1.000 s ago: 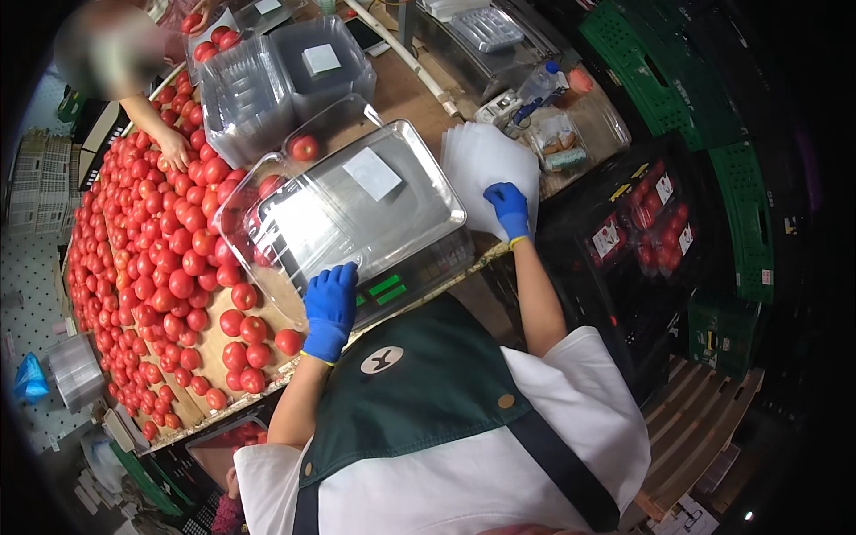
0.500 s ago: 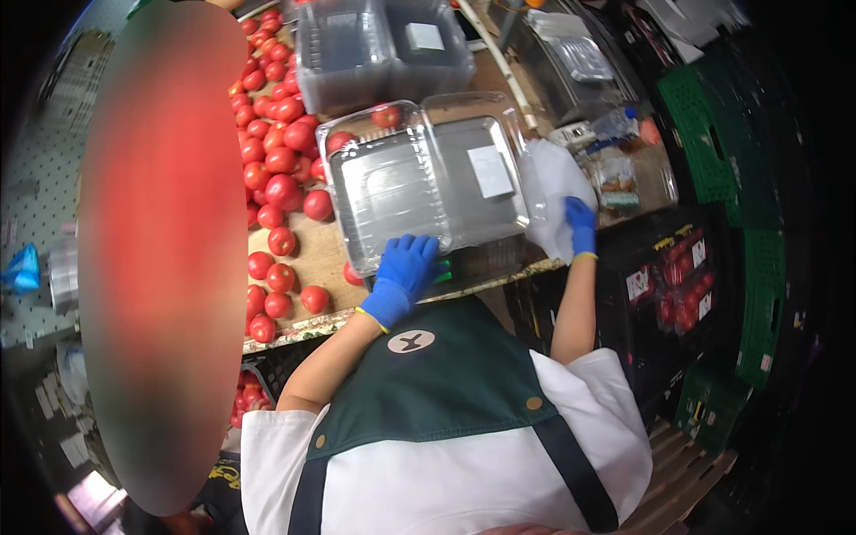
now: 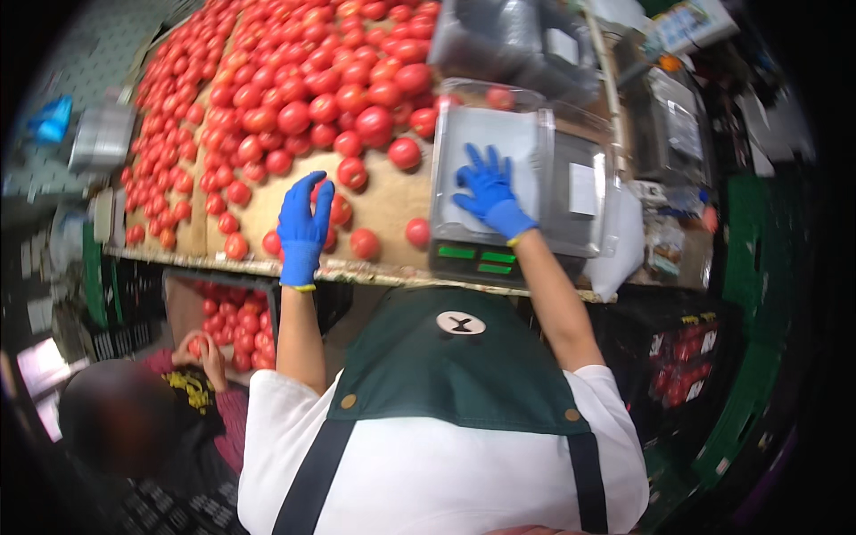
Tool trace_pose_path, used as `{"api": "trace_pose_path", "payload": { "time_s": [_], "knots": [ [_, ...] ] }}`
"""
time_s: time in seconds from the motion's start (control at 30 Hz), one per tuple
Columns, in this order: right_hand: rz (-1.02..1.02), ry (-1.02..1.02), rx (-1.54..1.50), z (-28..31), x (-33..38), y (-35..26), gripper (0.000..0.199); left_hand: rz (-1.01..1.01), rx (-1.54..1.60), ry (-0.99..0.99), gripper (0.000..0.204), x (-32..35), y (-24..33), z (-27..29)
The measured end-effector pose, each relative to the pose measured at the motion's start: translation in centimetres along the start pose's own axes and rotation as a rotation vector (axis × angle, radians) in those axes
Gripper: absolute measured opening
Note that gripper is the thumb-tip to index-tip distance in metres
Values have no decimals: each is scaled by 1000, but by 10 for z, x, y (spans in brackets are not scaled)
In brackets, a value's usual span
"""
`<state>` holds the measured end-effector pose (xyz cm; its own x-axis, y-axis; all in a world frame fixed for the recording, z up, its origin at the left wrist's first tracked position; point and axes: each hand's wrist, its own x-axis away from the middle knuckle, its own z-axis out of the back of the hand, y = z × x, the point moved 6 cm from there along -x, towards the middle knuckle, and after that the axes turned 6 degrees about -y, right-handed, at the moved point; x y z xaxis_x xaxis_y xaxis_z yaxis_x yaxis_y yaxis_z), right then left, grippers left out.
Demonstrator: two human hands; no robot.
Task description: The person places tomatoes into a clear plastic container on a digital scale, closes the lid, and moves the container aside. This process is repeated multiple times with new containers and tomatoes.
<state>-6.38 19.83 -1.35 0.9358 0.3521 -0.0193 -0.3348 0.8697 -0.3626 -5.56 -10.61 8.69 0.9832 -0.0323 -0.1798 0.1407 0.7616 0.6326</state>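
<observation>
A big heap of red tomatoes [image 3: 294,98] covers a cardboard-lined table [image 3: 383,201]. My left hand [image 3: 305,223], in a blue glove, reaches over the loose tomatoes near the table's front edge, fingers stretched out beside one tomato [image 3: 341,210]. It grips nothing. My right hand [image 3: 489,192], also blue-gloved, lies flat with spread fingers on an empty clear plastic tray [image 3: 535,160]. That tray sits on a scale [image 3: 474,259] with green displays.
A stack of clear trays [image 3: 508,36] stands behind the scale, and a white bag [image 3: 624,241] hangs at its right. Green crates [image 3: 758,294] line the right side. At lower left another person [image 3: 169,410] crouches with a hand at a crate of tomatoes [image 3: 236,325] under the table.
My left hand moved from the scale's front edge leftward onto the tomatoes. My right hand left the white bag and now lies on the clear tray. The view swung left.
</observation>
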Motion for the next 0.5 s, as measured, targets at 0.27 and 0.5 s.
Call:
{"api": "trace_pose_path", "payload": {
  "time_s": [0.27,0.5],
  "knots": [
    [23,-72,197,19,17,10,47,408,-40,70,30,93,-151,61],
    [214,-128,-412,45,-22,-138,23,367,248,-126,22,109,-137,-16]
  ]
}}
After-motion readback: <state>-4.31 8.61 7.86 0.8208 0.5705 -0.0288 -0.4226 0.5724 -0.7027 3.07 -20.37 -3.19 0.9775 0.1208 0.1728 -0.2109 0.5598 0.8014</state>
